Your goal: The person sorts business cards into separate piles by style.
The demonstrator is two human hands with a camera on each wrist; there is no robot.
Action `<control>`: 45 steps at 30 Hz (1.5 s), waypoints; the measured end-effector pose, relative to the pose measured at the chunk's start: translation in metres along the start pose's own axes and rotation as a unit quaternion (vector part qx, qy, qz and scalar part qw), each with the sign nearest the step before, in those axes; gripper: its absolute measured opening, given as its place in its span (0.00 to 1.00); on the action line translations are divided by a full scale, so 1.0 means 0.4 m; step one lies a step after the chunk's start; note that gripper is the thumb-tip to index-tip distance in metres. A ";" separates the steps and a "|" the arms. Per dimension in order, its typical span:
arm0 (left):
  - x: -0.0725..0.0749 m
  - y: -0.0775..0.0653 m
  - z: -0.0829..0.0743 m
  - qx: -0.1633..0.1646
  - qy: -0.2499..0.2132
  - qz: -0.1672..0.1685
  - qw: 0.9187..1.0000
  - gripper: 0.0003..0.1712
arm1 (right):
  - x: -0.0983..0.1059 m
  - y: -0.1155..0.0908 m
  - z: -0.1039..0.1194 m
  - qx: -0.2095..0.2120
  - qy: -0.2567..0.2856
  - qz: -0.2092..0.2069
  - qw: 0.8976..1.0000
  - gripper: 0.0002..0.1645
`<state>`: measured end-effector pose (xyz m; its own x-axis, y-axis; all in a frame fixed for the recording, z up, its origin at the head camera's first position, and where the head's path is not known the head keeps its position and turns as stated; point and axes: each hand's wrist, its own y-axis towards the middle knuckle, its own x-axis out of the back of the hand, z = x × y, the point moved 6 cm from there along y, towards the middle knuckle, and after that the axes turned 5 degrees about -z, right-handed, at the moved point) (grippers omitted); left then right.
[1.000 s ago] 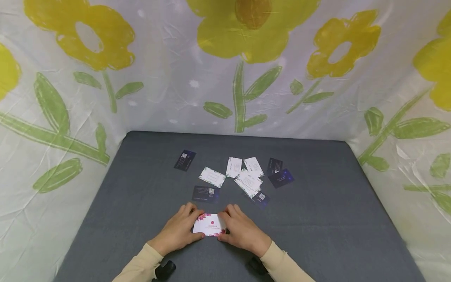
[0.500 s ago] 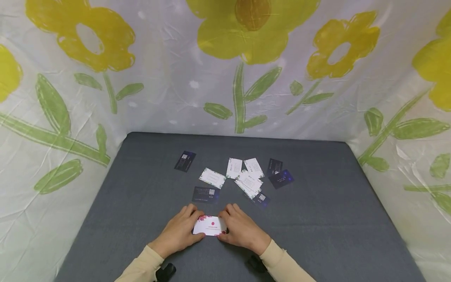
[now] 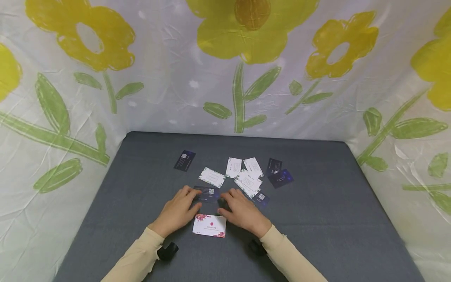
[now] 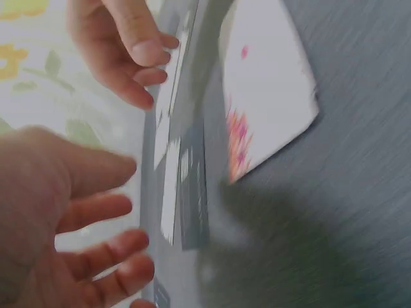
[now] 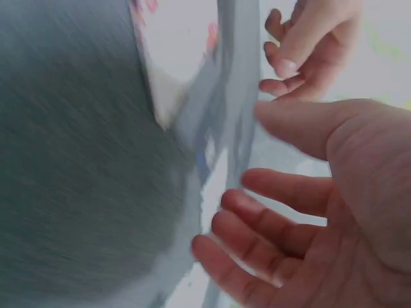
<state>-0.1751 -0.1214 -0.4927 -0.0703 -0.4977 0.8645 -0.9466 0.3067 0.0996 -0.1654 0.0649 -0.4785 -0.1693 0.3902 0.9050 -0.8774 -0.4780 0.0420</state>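
Note:
A stack of white business cards with pink flowers (image 3: 209, 225) lies on the grey table in front of the person, its edges slightly uneven. Beyond its left corner hovers the left hand (image 3: 177, 208), fingers loosely bent and holding nothing. The right hand (image 3: 244, 211) is past the stack's right corner, likewise with nothing in its grasp. Both wrist views show spread, relaxed fingers apart from the pink-flowered stack (image 4: 266, 77). Nearest the fingertips is a dark blue business card (image 3: 208, 194), partly covered by the left fingers in the head view.
Farther back, white business cards with green corners (image 3: 248, 180) overlap in a loose pile, one lone white card (image 3: 212, 177) to their left. Dark cards (image 3: 280, 178) lie at the right, another dark card (image 3: 184, 161) at far left. A flowered curtain (image 3: 169, 78) surrounds the grey table (image 3: 317, 219).
Both hands have let go of the pink-flowered card stack and moved forward, away from the person. The stack stays on the table; the other cards have not moved.

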 end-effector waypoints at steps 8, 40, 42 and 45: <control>-0.025 0.093 0.051 0.039 0.045 0.020 0.998 0.29 | -0.009 0.106 0.004 0.017 -0.104 -0.026 0.994 0.20; -0.035 0.120 0.040 0.024 0.081 0.005 0.996 0.21 | -0.047 0.142 0.017 0.003 -0.227 -0.017 0.974 0.23; -0.038 0.118 0.041 0.028 0.075 0.001 0.997 0.19 | -0.047 0.145 0.015 0.001 -0.225 -0.011 0.974 0.23; -0.041 0.114 0.043 0.030 0.068 -0.003 0.997 0.16 | -0.048 0.149 0.009 -0.007 -0.216 -0.006 0.976 0.25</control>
<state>-0.2226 -0.1131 -0.5109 -0.0252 -0.3844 0.9228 -0.9645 0.2522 0.0787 -0.2128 0.0264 -0.4918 0.0436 0.0251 0.9987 -0.8845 -0.4638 0.0503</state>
